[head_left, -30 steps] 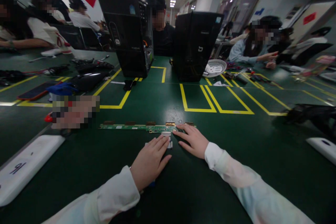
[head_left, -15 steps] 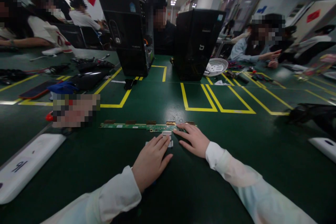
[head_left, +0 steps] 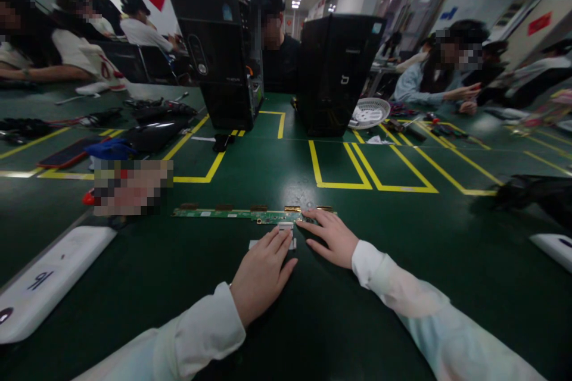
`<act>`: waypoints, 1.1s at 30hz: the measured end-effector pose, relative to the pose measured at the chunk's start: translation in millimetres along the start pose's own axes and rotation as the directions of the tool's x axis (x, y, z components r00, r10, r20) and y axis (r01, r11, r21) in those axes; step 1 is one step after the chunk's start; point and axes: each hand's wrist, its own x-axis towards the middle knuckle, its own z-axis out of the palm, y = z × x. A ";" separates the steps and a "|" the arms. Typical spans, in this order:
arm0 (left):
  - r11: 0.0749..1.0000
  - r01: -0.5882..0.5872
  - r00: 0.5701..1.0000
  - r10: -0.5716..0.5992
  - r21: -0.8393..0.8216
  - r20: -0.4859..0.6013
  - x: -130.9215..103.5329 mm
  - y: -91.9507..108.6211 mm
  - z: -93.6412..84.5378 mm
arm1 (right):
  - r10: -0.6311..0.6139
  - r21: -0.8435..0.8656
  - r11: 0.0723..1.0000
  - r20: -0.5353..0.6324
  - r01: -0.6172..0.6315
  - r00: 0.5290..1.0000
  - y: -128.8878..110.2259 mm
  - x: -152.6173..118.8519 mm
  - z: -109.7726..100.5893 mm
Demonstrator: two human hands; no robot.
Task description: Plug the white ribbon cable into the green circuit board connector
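My hands have barely shifted: left hand still flat on the white ribbon cable, right hand open, steadying the circuit board.

The bench is dark green with yellow lines. The long strip board is green with gold bits. The sleeves are white.

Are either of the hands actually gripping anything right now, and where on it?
Nothing is gripped. The left hand lies flat on the white ribbon cable, and the right hand presses its fingers on the right end of the green circuit board strip.
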 end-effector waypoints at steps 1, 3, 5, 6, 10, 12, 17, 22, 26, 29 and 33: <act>1.000 0.002 1.000 -0.002 0.003 0.004 0.0 0.3 -0.4 | 0.000 -0.001 1.000 0.002 0.000 1.000 -0.1 0.0 -0.2; 1.000 0.001 1.000 -0.001 0.005 0.014 -0.1 0.9 -1.0 | 0.004 -0.005 1.000 0.005 -0.004 1.000 -0.4 -0.1 -0.5; 1.000 0.002 1.000 -0.002 0.005 0.019 -0.2 1.5 -1.1 | 0.009 -0.006 1.000 0.009 -0.009 1.000 -0.6 -0.3 -0.8; 1.000 0.006 1.000 -0.006 0.007 0.020 -0.2 2.0 -1.0 | 0.011 -0.005 1.000 0.009 -0.011 1.000 -0.7 -0.4 -0.8; 0.999 0.032 0.999 -0.032 0.020 0.007 0.0 4.6 0.5 | 0.013 -0.001 1.000 0.010 -0.013 1.000 -0.4 -0.5 -0.5; 0.999 0.030 1.000 -0.030 0.019 0.001 0.6 5.4 1.0 | 0.011 0.002 1.000 0.008 -0.011 1.000 -0.2 -0.4 -0.3; 1.000 0.028 1.000 -0.027 0.013 -0.014 2.0 5.0 0.2 | 0.006 -0.001 1.000 0.006 -0.006 1.000 -0.5 -0.1 -1.2; 1.000 0.030 0.999 -0.030 -0.003 -0.025 1.2 4.2 0.0 | 0.004 -0.010 1.000 0.010 -0.004 1.000 -0.7 0.2 -2.2; 1.000 0.020 1.000 -0.020 -0.012 -0.019 1.3 4.9 -0.4 | -0.002 -0.013 1.000 0.009 0.002 1.000 -0.2 0.4 -2.1; 0.999 0.024 0.999 -0.025 -0.022 -0.022 1.8 4.1 -1.4 | -0.007 -0.013 1.000 0.003 0.007 1.000 0.3 0.1 -1.8; 0.999 0.011 1.000 -0.012 -0.047 -0.024 3.2 -0.9 -2.8 | -0.013 -0.015 1.000 0.000 0.013 1.000 1.1 -0.5 -0.7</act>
